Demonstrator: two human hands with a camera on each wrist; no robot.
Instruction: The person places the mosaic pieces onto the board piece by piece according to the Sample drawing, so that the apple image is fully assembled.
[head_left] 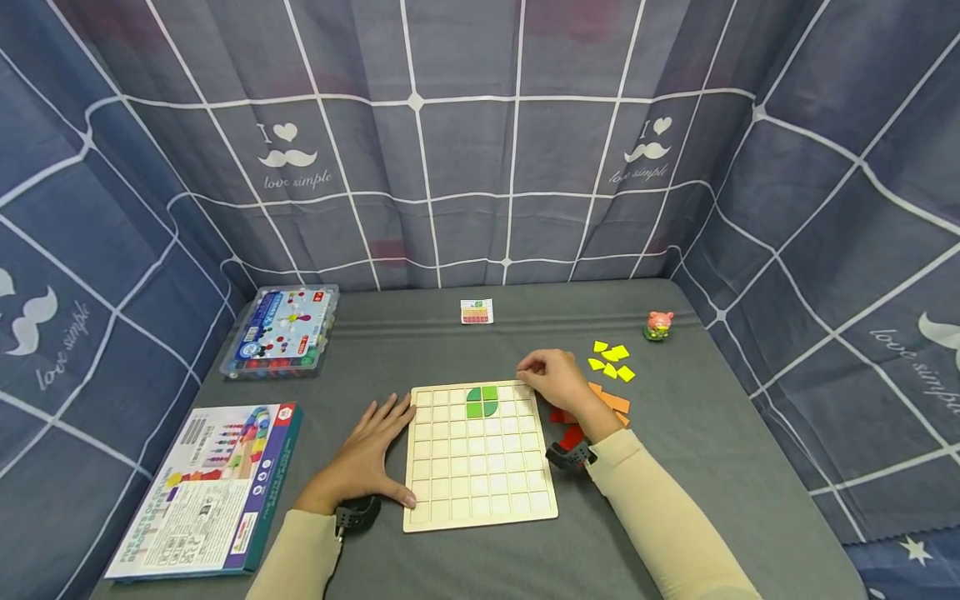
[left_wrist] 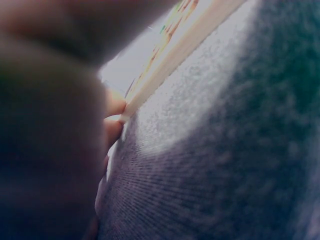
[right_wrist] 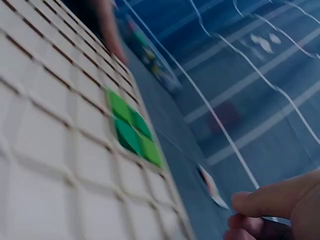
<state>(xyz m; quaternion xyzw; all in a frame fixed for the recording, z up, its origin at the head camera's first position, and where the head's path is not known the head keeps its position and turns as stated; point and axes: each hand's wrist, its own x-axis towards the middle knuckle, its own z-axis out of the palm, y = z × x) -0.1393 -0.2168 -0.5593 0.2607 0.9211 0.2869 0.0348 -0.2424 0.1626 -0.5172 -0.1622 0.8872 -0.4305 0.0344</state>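
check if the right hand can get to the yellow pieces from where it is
Likely yes: the right hand is just beside the yellow pieces, which lie uncovered on the table, and nothing visible stands between them.

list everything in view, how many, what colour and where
grid board: one, pale wood, centre
green tiles: four, two shades, on board
yellow pieces: several, yellow, right of board
orange pieces: several, orange, right of board
red pieces: several, red, right of board
picture card: one, multicoloured, beyond board
figurine: one, pink and green, far right
clear case: one, transparent, far left
flat box: one, white-purple, near left
table cover: one, grey, beneath
curtain: count unclear, blue-grey, back and sides
wrist straps: two, black, flanking board
sleeves: two, beige, lower edge
left hand: one, at board's left edge
right hand: one, by board's far right corner
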